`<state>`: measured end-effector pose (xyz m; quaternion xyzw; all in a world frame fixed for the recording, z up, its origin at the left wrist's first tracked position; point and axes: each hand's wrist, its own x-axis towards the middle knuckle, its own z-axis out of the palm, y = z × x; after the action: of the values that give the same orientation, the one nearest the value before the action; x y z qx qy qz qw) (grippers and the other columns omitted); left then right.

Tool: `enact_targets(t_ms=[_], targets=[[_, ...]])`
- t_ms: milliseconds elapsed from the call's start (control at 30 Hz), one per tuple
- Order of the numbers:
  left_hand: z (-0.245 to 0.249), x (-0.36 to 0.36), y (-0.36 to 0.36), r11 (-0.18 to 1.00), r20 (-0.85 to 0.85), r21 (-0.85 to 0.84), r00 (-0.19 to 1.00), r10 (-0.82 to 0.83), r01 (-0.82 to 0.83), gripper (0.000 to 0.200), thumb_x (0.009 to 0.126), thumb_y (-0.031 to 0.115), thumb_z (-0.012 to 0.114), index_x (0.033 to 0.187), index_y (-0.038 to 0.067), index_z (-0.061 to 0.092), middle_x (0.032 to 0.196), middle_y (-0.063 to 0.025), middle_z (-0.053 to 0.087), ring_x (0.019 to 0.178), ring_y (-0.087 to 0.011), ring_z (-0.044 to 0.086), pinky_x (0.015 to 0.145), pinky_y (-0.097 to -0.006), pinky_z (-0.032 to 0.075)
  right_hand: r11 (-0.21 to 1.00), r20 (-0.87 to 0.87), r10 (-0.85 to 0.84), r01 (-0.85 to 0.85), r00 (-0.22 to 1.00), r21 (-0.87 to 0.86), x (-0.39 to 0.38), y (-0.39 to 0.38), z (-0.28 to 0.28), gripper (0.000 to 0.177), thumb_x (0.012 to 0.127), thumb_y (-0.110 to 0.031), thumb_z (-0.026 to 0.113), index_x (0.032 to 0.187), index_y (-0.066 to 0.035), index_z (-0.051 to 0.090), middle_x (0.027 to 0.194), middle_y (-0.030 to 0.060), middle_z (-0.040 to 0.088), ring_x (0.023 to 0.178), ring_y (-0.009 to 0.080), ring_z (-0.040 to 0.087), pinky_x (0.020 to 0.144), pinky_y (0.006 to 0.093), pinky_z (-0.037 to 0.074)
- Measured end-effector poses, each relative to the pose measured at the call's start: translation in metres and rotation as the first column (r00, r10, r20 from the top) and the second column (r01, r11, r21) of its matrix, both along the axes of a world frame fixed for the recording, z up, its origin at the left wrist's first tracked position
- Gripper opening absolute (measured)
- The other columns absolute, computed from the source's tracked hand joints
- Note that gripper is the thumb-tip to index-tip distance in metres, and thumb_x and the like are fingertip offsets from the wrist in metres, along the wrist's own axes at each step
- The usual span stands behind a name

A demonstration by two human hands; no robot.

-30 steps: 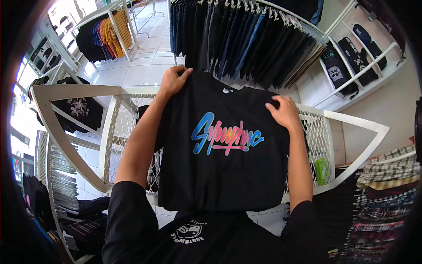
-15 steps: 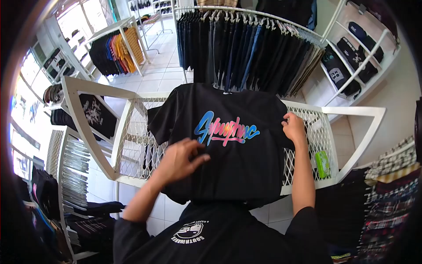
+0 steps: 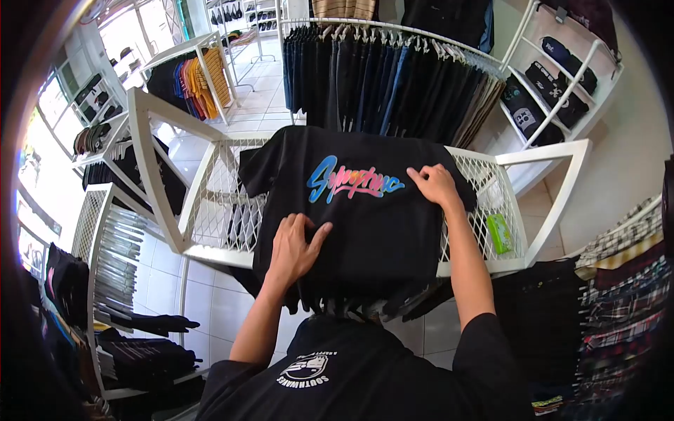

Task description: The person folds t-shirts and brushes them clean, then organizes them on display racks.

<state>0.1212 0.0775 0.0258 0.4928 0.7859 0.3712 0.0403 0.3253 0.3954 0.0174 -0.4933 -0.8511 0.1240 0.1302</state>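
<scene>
A black T-shirt (image 3: 365, 242) with a blue, pink and orange script print across its chest lies spread on a white mesh rack (image 3: 203, 219). Its lower part hangs over the near edge. My left hand (image 3: 293, 249) rests on the front of the shirt, below and left of the print, thumb apart from the fingers. Just right of the lettering, my right hand (image 3: 435, 186) touches the fabric with bent fingers and the thumb held apart. Neither hand shows any cloth gripped in it.
A green packet (image 3: 499, 234) lies on the mesh at the right. Behind the rack hangs a row of dark trousers (image 3: 351, 77). Caps (image 3: 554, 84) sit on shelves at the upper right. Plaid shirts (image 3: 621, 302) hang at the right, and hangers (image 3: 116, 252) line the left.
My right hand has moved left from the sleeve edge onto the shirt front. My left hand has come down onto the fabric. The shirt lies a little flatter, and the view has shifted slightly.
</scene>
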Motion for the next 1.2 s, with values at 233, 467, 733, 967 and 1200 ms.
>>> enact_targets(t_ms=[233, 467, 733, 967, 1200], targets=[[0.011, 0.018, -0.029, 0.996, 0.081, 0.057, 0.995, 0.060, -0.065, 0.041, 0.095, 0.041, 0.070, 0.092, 0.000, 0.069, 0.096, -0.0187, 0.065, 0.100, -0.0357, 0.063, 0.089, -0.0442, 0.049, 0.939, -0.228, 0.119, -0.035, 0.966, 0.341, 0.030, -0.077, 0.002, 0.039, 0.094, -0.047, 0.067, 0.106, -0.010, 0.073, 0.119, 0.0159, 0.067, 0.113, 0.0392, 0.064, 0.099, 0.0513, 0.047], [-0.076, 0.103, -0.098, 0.854, 0.139, 0.187, 0.873, 0.467, -0.486, 0.052, 0.083, 0.044, 0.083, 0.098, 0.002, 0.057, 0.089, -0.0092, 0.056, 0.074, -0.0237, 0.057, 0.068, -0.0388, 0.048, 0.977, -0.700, 0.205, -0.094, 0.684, 0.193, 0.078, -0.230, -0.008, 0.016, 0.088, -0.008, 0.074, 0.103, -0.003, 0.071, 0.106, 0.0112, 0.067, 0.085, 0.0238, 0.067, 0.080, 0.0357, 0.054], [-0.106, 0.086, -0.110, 0.960, 0.189, -0.033, 0.942, 0.279, -0.277, 0.033, 0.100, 0.029, 0.063, 0.089, 0.000, 0.053, 0.078, -0.0178, 0.056, 0.068, -0.0324, 0.056, 0.065, -0.0438, 0.045, 0.949, -0.628, 0.285, -0.306, 0.724, 0.078, 0.085, -0.308, -0.043, 0.029, 0.082, -0.007, 0.079, 0.110, -0.006, 0.071, 0.104, 0.0095, 0.065, 0.086, 0.0232, 0.068, 0.079, 0.0351, 0.054], [-0.003, 0.101, -0.126, 0.928, 0.707, 0.323, 0.700, -0.104, -0.188, 0.028, 0.106, 0.021, 0.056, 0.085, 0.003, 0.056, 0.075, 0.0087, 0.044, 0.071, -0.0010, 0.038, 0.059, -0.0232, 0.033, 0.896, -0.458, 0.443, -0.392, 0.771, 0.208, 0.072, -0.342, -0.056, 0.039, 0.075, -0.009, 0.082, 0.113, -0.009, 0.071, 0.113, 0.0066, 0.066, 0.106, 0.0286, 0.063, 0.095, 0.0416, 0.047], [0.006, 0.094, -0.125, 0.845, 0.828, 0.406, 0.531, -0.179, -0.348, 0.018, 0.106, 0.022, 0.057, 0.103, 0.004, 0.060, 0.087, 0.0076, 0.054, 0.078, -0.0012, 0.049, 0.070, -0.0189, 0.042, 0.877, -0.666, 0.358, -0.480, 0.654, -0.001, 0.102, -0.311, -0.016, 0.020, 0.089, 0.000, 0.064, 0.109, 0.002, 0.064, 0.096, 0.0158, 0.072, 0.089, 0.0359, 0.070, 0.080, 0.0396, 0.054]])
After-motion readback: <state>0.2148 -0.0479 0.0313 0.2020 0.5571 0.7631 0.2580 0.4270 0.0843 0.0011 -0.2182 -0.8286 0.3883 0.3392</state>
